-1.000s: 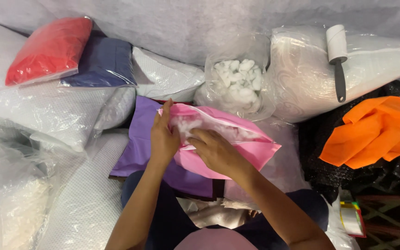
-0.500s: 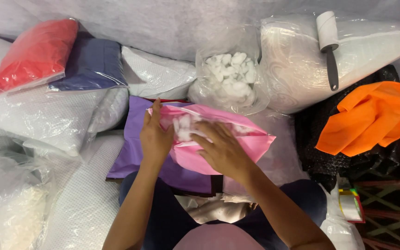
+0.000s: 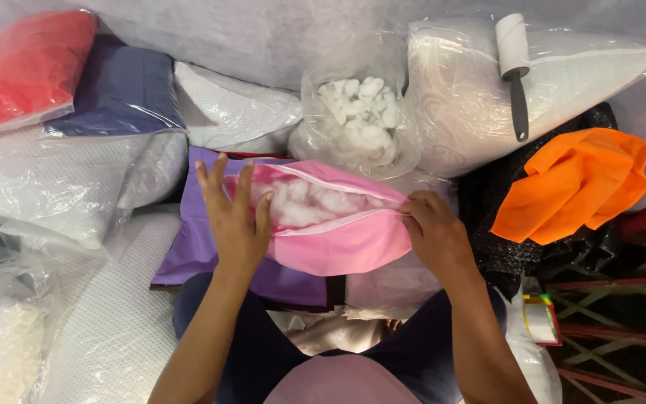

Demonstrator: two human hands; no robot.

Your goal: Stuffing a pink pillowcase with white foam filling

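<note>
A pink fabric cushion cover (image 3: 338, 243) lies on my lap, its long opening showing white fibre stuffing (image 3: 312, 203) inside. My left hand (image 3: 235, 217) presses flat against the cover's left end, fingers spread. My right hand (image 3: 434, 236) pinches the right end of the opening, where the edges meet. Under the pink cover lies a purple fabric cover (image 3: 196, 251).
A clear bag of white stuffing balls (image 3: 357, 112) stands just behind. A lint roller (image 3: 516, 71) rests on a large bagged white pillow (image 3: 585, 75). Orange cloth (image 3: 570, 183) lies on black material at right. Bagged pillows, red (image 3: 16, 71) and blue (image 3: 117, 93), pile at left.
My right hand left the middle of the opening and moved to its right end, gripping the edge. My left hand spread flat on the left end. The view shifted left.
</note>
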